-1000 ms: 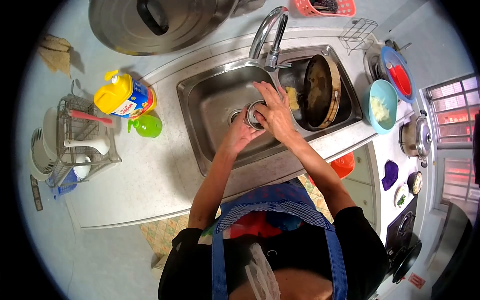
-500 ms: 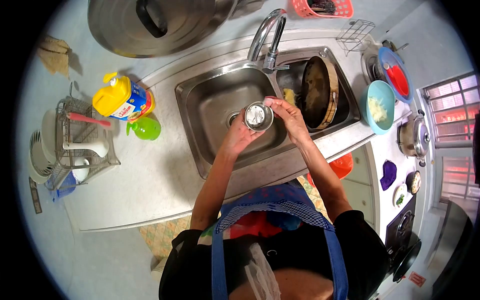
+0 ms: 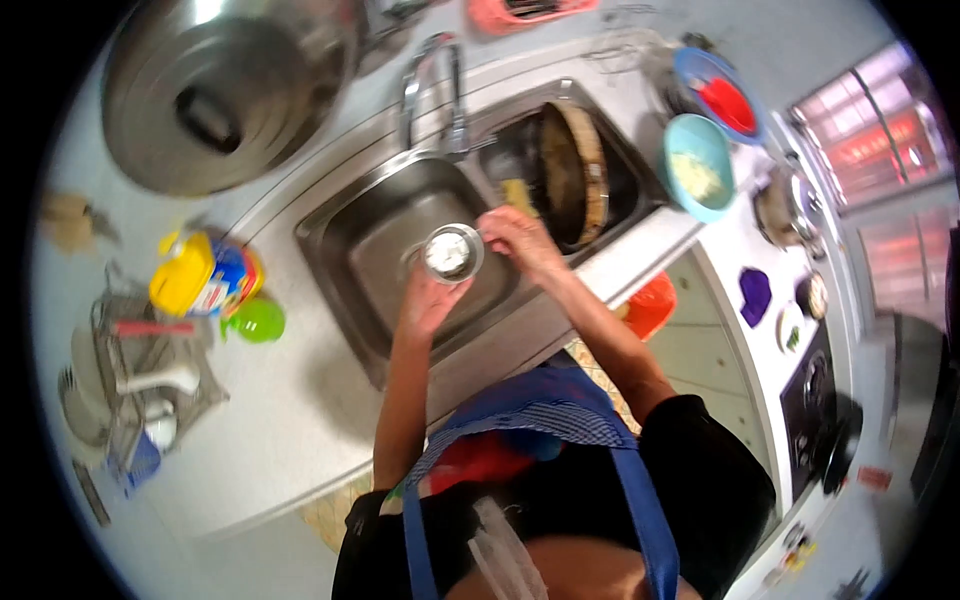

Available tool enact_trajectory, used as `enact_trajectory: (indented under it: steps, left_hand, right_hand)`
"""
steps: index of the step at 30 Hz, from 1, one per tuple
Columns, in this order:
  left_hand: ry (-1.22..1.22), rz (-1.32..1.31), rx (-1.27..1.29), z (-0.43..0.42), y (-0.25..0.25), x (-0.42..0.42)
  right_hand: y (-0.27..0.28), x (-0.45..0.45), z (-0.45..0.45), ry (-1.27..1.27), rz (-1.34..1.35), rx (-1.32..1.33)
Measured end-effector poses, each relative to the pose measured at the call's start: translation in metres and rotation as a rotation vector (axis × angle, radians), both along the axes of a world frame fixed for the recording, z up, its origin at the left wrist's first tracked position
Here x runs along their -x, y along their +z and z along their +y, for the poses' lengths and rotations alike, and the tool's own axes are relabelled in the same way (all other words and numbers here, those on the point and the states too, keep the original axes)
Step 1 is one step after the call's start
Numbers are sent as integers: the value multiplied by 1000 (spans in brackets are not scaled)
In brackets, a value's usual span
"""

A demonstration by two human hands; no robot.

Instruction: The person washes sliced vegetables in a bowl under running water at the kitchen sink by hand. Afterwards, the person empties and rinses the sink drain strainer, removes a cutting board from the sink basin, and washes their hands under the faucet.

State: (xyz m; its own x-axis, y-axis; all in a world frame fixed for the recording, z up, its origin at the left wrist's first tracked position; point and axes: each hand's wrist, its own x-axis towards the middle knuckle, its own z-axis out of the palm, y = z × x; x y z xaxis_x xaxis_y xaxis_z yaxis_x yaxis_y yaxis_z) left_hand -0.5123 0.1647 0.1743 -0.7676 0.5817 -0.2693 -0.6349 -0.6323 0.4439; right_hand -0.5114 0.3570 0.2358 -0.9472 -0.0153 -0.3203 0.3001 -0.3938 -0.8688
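Note:
A small round metal bowl (image 3: 453,253) with white contents is held over the left sink basin (image 3: 375,280). My left hand (image 3: 432,300) grips it from below and the near side. Beside its right rim is my right hand (image 3: 522,240), its fingers pinched together; whatever they hold is too small and blurred to name. The chrome faucet (image 3: 455,130) stands behind the basins. In the right basin a dark pan (image 3: 568,170) leans on its side, with a yellow sponge (image 3: 518,195) to its left.
Left of the sink are a yellow jug (image 3: 185,285), a green bottle (image 3: 258,320) and a dish rack (image 3: 150,370). A large metal lid (image 3: 250,80) is at the upper left. At the right are a light-blue bowl (image 3: 700,165) and a pot (image 3: 785,210).
The view has turned and shifted, so the sink sits further left. My right hand, over the bowl's top a second ago, has moved off to its right side, uncovering the white contents.

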Motion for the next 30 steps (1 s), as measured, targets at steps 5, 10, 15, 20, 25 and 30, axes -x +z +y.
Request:
enact_trajectory:
  steps: [5,10,15,20,25,30]
  left_hand:
    - [-27,-72,-102,4,-3,1]
    - [-16,-125,-71,12,7,-2]
    - [-37,-151,-68,16,7,0]
    - [-46,-140,-91,17,-1,1]
    - [-32,-144,-101,20,-2,1]
    - [-70,-127,-84,26,4,-2]
  right_hand:
    - [-7,-6,11,-1,126,45]
    - [-8,-14,18,-22,191,-31]
    - [-4,-21,22,-1,285,-40]
    - [0,-25,22,2,273,-46]
    - [-1,-28,23,-1,279,-51]
    - [-10,-33,30,2,261,-55]
